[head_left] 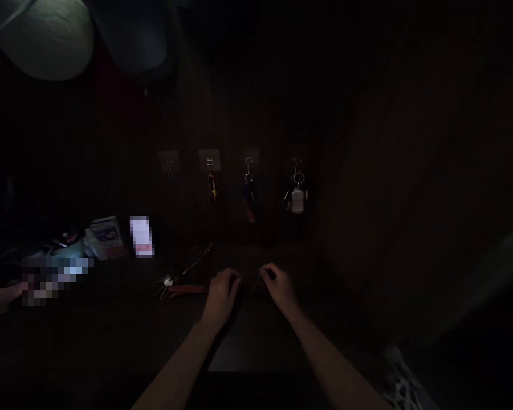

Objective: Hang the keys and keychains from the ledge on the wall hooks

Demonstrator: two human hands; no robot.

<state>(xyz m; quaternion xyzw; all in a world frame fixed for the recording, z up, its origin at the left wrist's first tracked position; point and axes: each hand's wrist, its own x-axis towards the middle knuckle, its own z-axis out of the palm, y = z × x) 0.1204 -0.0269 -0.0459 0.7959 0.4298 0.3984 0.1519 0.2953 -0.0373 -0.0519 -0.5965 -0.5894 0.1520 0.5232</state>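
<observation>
My left hand (223, 289) rests low over the dark surface, fingers curled in. Just left of it lies a bunch of keys (167, 281) with a red strap (187, 290), whose right end reaches my left hand. Across a small gap, my right hand (279, 283) has its thumb and index finger pinched together. Dim light hides what either hand holds, if anything. Something small and dark lies between the hands, too dark to name. Behind the keys, a dark strip with shiny studs (209, 249) lies slanted.
Wall hooks carry a yellow-tagged key ring (212, 188), a dark red-ended keychain (249, 202) and a keychain with a pale fob (298, 200); the leftmost hook (170, 164) is bare. At left are a lit screen (141, 236), a box (108, 236) and another person's arm (2, 296). Caps (47, 40) hang above.
</observation>
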